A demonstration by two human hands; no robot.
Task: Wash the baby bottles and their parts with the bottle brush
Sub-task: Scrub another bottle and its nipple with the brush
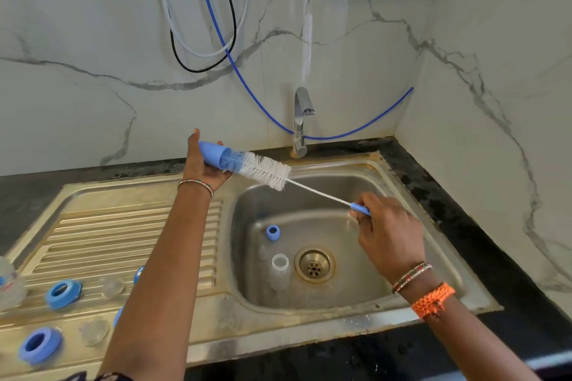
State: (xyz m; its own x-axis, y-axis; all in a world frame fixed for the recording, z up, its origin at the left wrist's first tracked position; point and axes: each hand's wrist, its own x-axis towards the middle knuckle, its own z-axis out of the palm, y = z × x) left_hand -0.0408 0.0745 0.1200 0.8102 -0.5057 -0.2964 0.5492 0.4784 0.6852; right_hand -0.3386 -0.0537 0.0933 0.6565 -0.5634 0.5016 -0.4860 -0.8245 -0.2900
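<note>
- Bottle parts sit along the left edge of the frame on the drainboard (130, 226): two blue rings (63, 294) (40, 345), a couple of clear teats (112, 287), and a clear bottle (10, 284) cut off at the edge.
- Left hand (202, 164), mid-frame, has its fingers wrapped round a blue bottle cap (216, 157), held up above the sink rim.
- Bottle brush (266, 172) has its white bristle tip pushed into that cap, the wire stem slanting down to the right.
- Down in the sink basin (356, 281), lower centre: a small blue ring (273, 232) and a clear bottle (279, 272) just left of the drain (314, 265).
- Tap (300, 120) stands behind the basin.
- Right hand (387, 232), right of centre, pinches the brush's blue handle (360, 209).
</note>
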